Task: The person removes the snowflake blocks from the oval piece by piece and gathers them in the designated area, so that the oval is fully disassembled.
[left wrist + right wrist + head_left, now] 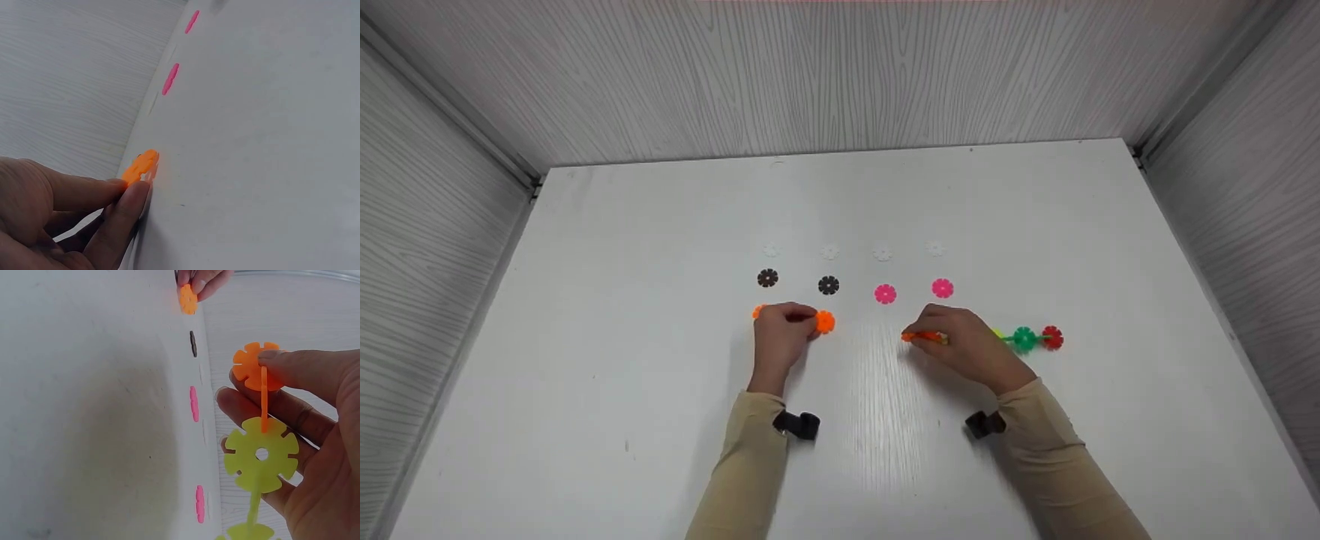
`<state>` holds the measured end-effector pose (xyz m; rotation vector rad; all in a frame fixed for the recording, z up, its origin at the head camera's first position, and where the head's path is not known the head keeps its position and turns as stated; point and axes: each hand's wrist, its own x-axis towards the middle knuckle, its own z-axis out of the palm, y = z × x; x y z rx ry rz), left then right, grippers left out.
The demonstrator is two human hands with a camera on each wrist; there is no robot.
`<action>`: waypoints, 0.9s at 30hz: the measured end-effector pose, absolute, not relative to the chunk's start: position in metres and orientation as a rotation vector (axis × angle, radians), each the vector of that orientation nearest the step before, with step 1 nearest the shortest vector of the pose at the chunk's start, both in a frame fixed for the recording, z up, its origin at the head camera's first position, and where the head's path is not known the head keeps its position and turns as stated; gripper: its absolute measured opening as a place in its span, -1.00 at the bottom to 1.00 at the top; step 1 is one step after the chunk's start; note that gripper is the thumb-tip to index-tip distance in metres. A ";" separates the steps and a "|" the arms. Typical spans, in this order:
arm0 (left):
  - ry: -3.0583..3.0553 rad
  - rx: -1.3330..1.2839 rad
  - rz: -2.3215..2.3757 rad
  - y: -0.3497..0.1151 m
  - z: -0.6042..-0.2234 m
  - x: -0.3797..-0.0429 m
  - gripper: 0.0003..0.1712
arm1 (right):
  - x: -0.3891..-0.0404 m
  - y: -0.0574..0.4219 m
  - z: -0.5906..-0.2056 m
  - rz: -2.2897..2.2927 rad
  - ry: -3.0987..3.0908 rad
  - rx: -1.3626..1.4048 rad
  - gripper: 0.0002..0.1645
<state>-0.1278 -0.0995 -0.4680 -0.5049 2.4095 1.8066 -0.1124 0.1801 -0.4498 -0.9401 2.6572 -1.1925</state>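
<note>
My left hand pinches an orange notched snowflake disc between thumb and fingers; the left wrist view shows this disc tilted near the tabletop. Another orange disc lies partly hidden behind that hand. With thumb and fingers, my right hand grips the orange end disc of a chain of interlocked discs. A second orange disc slots edge-on into it, followed by a yellow disc and more yellow. Past the hand, the chain runs to a green disc and a red disc.
Beyond the hands lie two black discs and two pink discs in a row. Behind them is a row of several white discs. The white table is bounded by grey wood-grain panels at the back and sides.
</note>
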 end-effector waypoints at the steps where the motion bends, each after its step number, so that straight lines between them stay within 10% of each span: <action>1: 2.415 -0.497 1.798 -0.099 -0.468 -0.128 -0.87 | -0.112 0.180 -0.450 -1.189 2.659 -0.939 -0.81; 27: 2.471 -0.344 1.935 -0.087 -0.462 -0.116 -0.86 | -0.109 0.180 -0.450 -1.230 2.639 -0.819 -0.74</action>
